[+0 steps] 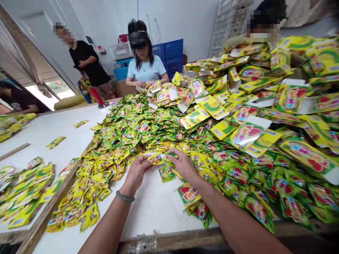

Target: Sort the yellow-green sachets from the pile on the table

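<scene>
Basically, a white table (150,211) spans the foreground, w/ a big heap of fruit-print cartons (249,134) at 1–3 o'clock & watermelon-print green sachets (127,123) massed from 11 o'clock round to 4. Co-worker in light-blue top (147,70) is at 12, past the heap. Yellow sachets (95,176) spread at 8, by a wooden strip (47,208). Near centre, L hand (139,169) pinches one end of what looks like a small yellow carton (156,159) btwn thumb & fingers; R hand (182,164) pinches at its 3 o'clock end. One loose green sachet (166,174) lies just below, approx. 5 o'clock.

Risks, IMO: thin card may crease/tear if squeezed hard; leaning cartons could slide if bumped; green & yellow sachets might mix, since they touch.

Unclear: whether R hand also grips a sachet, as its fingers cover that end. 2nd co-worker (267,14) at 1 is mostly hidden; carton heap's cut off at 3.
</scene>
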{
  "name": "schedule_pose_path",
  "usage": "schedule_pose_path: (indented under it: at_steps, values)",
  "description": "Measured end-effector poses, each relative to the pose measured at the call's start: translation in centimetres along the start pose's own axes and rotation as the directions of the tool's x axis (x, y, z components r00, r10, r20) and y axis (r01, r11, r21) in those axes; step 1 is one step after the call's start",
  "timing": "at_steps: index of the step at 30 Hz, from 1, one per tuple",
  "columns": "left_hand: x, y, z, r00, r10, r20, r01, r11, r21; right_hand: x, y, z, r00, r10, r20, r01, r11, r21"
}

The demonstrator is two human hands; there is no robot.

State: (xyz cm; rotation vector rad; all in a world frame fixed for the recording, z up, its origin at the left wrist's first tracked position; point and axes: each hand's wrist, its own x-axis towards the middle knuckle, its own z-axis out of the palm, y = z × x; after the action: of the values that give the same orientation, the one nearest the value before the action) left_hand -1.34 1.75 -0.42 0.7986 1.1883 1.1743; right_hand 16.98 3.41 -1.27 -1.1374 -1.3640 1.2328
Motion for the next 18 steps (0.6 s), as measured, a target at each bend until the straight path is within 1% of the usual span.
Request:
schedule_pose_path:
  at_steps: [2,4,7,9,11,13,16,17,18]
  values:
    - [0.1,-0.3,0.4,0.999,-0.026,0.035,0.027,0.999,-0.019,0.3,0.4,0.1,0.999,0.05,0.004,-0.05,0.989,0.141]
    - [0.0,-0.7,0.7,0.998,-0.047,0.049,0.049,0.998,-0.043,0.4,0.8,0.1,0.999,0.047,0.015,-0.049,0.982,0.181]
    - [-0.4,-1.1,1.1,0.996,-0.05,0.068,0.054,0.997,-0.054,0.4,1.2,0.2,0.997,0.046,0.068,-0.051,0.995,0.08]
    - [-0.7,-1.1,1.1,0.994,-0.036,0.102,0.039,0.999,-0.019,0.2,1.2,0.2,0.99,0.07,0.125,-0.069,0.998,-0.016]
    - [-1.1,-0.8,1.1,0.989,-0.032,0.147,0.027,0.999,0.038,0.1,1.1,0.1,0.984,0.086,0.153,-0.074,0.994,-0.081]
    - [-1.5,-0.6,1.1,0.978,-0.044,0.203,0.03,0.997,0.071,0.0,0.8,-0.1,0.99,0.066,0.126,-0.051,0.992,-0.113]
    - [-2.0,-0.4,1.3,0.955,-0.047,0.293,0.03,0.998,0.061,-0.2,0.2,-0.2,0.996,-0.025,0.082,0.038,0.985,-0.17]
    - [-2.1,-0.5,1.3,0.954,-0.037,0.297,0.02,0.998,0.06,-0.4,0.0,-0.2,0.996,-0.051,0.078,0.067,0.975,-0.212]
    - [-2.1,-0.6,1.3,0.961,-0.023,0.276,0.006,0.998,0.063,-0.6,-0.3,-0.1,0.994,-0.075,0.081,0.094,0.96,-0.264]
